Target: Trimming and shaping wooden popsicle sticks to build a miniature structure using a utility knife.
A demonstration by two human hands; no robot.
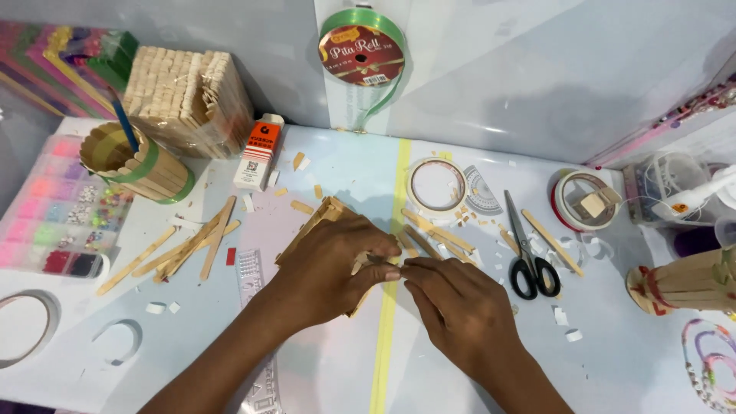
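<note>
Head view looked down on a pale blue table (613, 368) with a yellow stripe (387, 322) running toward the person. Left hand (330, 264) lay curled over a small structure of wooden craft sticks (318, 218), fingers bent and gripping its near edge; most of the structure was hidden under the hand, only the far corner showed. Right hand (456, 303) met the left at the middle, thumb and forefinger pinched narrow on a small pale piece (360, 262) at the structure's edge; what the piece was, could not tell. Both hands touched each other at the fingertips, right over the stripe. Left of the structure lay loose craft sticks (188, 245) in a fanned pile, well apart from the hands. More sticks (429, 234) lay just right of the hands, near a clear tape roll (435, 184) and a small protractor (481, 190). Black-handled scissors (525, 249) lay closed to the right of those, one long stick (552, 241) beside them. A red-rimmed tape roll (586, 201) held small wooden blocks farther right. Far left: a round stick-built cup (142, 165) with a green band and a blue pen in it, a wrapped stack of sticks (188, 96) behind it, a white and orange glue tube box (259, 152) beside that, a bead organiser box (57, 211) at the edge. A green ribbon spool (362, 54) hung on the back wall. White paper scraps (567, 326) were scattered about the table.
</note>
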